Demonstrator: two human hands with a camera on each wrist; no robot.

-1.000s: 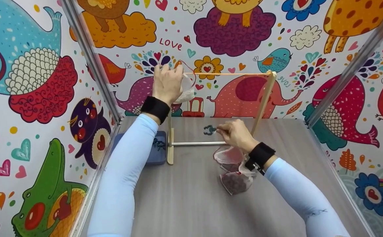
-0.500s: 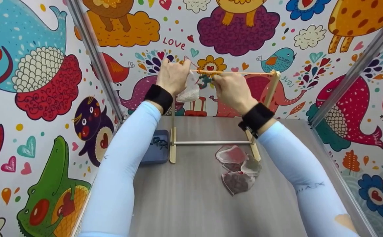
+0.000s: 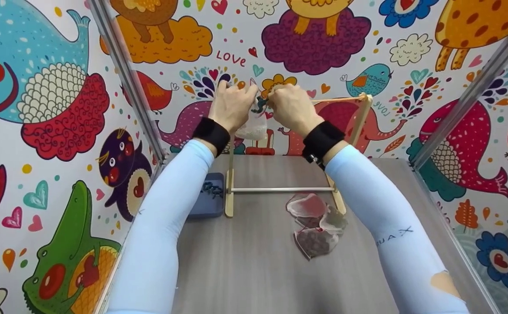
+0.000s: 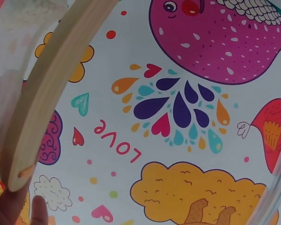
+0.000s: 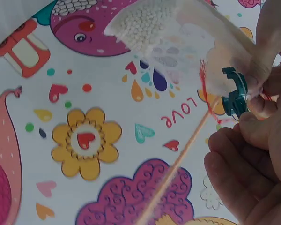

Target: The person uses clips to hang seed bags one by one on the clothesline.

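At the left end of the orange cord (image 3: 339, 100), my left hand (image 3: 232, 104) pinches the top of a sheer white drawstring bag (image 3: 254, 127). White beads fill the bag's bottom in the right wrist view, and its red drawstring (image 5: 204, 89) hangs loose near the cord. My right hand (image 3: 293, 104) pinches a dark green clothespin (image 5: 236, 92) between thumb and fingers, its jaws right at the bag's top beside the left fingertips. In the left wrist view, a wooden post (image 4: 61, 70) hides much of the left hand (image 4: 9, 206).
The cord's wooden frame has a left foot (image 3: 229, 205) and a white crossbar (image 3: 280, 189) low down. A blue tray (image 3: 206, 213) with several dark clothespins (image 3: 212, 189) stands left, partly behind my sleeve. Filled sheer bags (image 3: 317, 242) lie on the table at right.
My right hand has risen from above the table with the clothespin and come left along the cord to the bag's top. My left hand has stayed there with the bag.
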